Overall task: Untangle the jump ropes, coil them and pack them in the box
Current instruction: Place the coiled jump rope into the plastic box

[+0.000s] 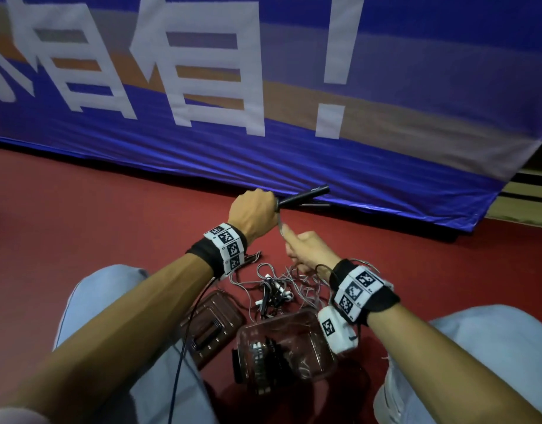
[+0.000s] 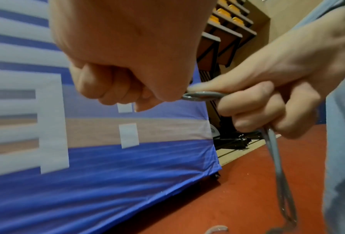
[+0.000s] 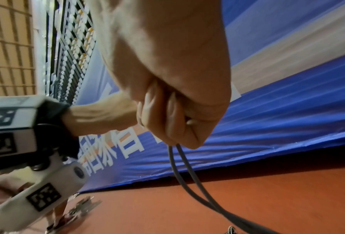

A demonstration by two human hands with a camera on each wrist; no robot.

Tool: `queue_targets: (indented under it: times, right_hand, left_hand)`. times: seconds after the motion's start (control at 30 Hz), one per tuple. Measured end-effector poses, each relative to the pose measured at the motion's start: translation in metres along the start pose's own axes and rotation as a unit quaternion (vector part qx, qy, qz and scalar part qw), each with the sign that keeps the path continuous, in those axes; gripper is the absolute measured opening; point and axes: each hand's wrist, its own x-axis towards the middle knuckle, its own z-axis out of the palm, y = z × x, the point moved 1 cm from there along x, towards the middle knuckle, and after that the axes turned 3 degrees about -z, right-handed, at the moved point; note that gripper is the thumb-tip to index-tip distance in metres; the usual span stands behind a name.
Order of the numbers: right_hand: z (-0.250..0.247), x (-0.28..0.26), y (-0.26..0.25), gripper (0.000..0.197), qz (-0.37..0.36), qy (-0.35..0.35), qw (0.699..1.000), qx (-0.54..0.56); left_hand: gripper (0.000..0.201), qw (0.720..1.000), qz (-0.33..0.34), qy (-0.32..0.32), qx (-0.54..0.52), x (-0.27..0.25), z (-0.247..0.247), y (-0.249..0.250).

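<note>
My left hand [image 1: 255, 213] is a fist round two black jump-rope handles [image 1: 304, 196] that stick out to the right, above the red floor. A grey rope [image 1: 279, 223] runs from that fist down to my right hand [image 1: 306, 247], which grips a doubled strand [image 2: 204, 95] just below it. In the right wrist view the two strands [image 3: 184, 171] hang out of the right hand [image 3: 175, 110] toward the floor. A tangle of grey ropes with white and black handles [image 1: 274, 293] lies between my knees. The clear box [image 1: 286, 344] holds coiled ropes near its left side.
The box's clear lid [image 1: 211, 322] lies left of the box. A blue banner [image 1: 263, 160] stands close ahead along the red floor [image 1: 110, 215]. My knees in light jeans [image 1: 92, 301] flank the pile. A black cable [image 1: 184, 347] runs from my left wrist.
</note>
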Motion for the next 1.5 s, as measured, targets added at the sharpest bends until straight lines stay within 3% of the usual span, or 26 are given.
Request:
queue_targets:
  times: [0.17, 0.27, 0.37, 0.57, 0.67, 0.8, 0.87, 1.0, 1.03, 1.07, 1.13, 1.17, 1.23, 1.33, 1.4, 1.5]
  right_hand:
    - [0.009, -0.006, -0.005, 0.058, -0.052, -0.029, 0.977, -0.205]
    - [-0.009, -0.008, -0.008, 0.047, -0.036, 0.016, 0.952, -0.303]
    - [-0.034, -0.013, -0.011, 0.05, -0.038, 0.074, 0.904, -0.419]
    - [-0.062, -0.015, -0.023, 0.076, -0.046, 0.109, 0.847, -0.519]
    - [-0.071, -0.015, -0.024, 0.083, -0.06, 0.094, 0.852, -0.512]
    - [-0.077, -0.003, -0.009, 0.09, -0.129, 0.047, 0.901, -0.411]
    - [-0.074, 0.001, -0.005, 0.087, -0.162, 0.029, 0.923, -0.348]
    - [-0.069, 0.0, -0.009, 0.071, -0.177, -0.07, 0.968, -0.162]
    - [-0.066, -0.003, -0.012, 0.077, -0.166, -0.086, 0.979, -0.082]
    - [-0.062, -0.006, -0.015, 0.081, -0.162, -0.081, 0.983, 0.002]
    - [-0.045, -0.008, -0.024, 0.06, -0.153, -0.02, 0.98, 0.125]
    - [-0.036, -0.007, -0.027, 0.051, -0.146, 0.013, 0.98, 0.132]
    - [-0.02, -0.006, -0.032, 0.051, -0.151, 0.044, 0.982, 0.102]
    - [-0.007, -0.018, -0.043, 0.054, -0.222, 0.094, 0.969, -0.062]
    - [-0.005, -0.027, -0.049, 0.053, -0.253, 0.125, 0.952, -0.121]
    - [-0.011, -0.022, -0.041, 0.062, -0.238, 0.137, 0.954, -0.124]
  left_hand:
    - [0.019, 0.991, 0.025, -0.127, 0.032, -0.015, 0.045, 0.0]
    - [0.03, 0.978, 0.08, -0.185, 0.055, -0.027, 0.068, 0.003]
    - [0.031, 0.972, 0.136, -0.182, 0.062, -0.035, 0.067, 0.012]
    - [0.022, 0.949, 0.222, -0.176, 0.137, -0.03, 0.038, 0.012]
    - [0.021, 0.93, 0.285, -0.173, 0.157, -0.028, 0.023, 0.011]
    - [0.019, 0.917, 0.338, -0.136, 0.163, -0.028, 0.0, 0.009]
    - [0.021, 0.924, 0.341, -0.113, 0.132, -0.032, -0.004, 0.01]
    - [0.034, 0.949, 0.309, -0.064, -0.017, -0.04, -0.009, 0.01]
    - [0.038, 0.954, 0.291, -0.052, -0.059, -0.04, -0.012, 0.01]
    - [0.042, 0.958, 0.264, -0.039, -0.109, -0.04, -0.016, 0.009]
    - [0.043, 0.957, 0.178, -0.024, -0.229, -0.036, -0.021, 0.005]
    - [0.041, 0.95, 0.13, -0.017, -0.283, -0.033, -0.023, 0.003]
    - [0.034, 0.936, 0.047, 0.0, -0.348, -0.027, -0.023, 0.0]
    - [0.029, 0.923, -0.034, 0.008, -0.384, -0.019, -0.02, -0.004]
    - [0.027, 0.931, -0.058, 0.0, -0.359, -0.016, -0.018, -0.006]
    - [0.029, 0.96, -0.061, -0.012, -0.271, -0.018, -0.013, -0.004]
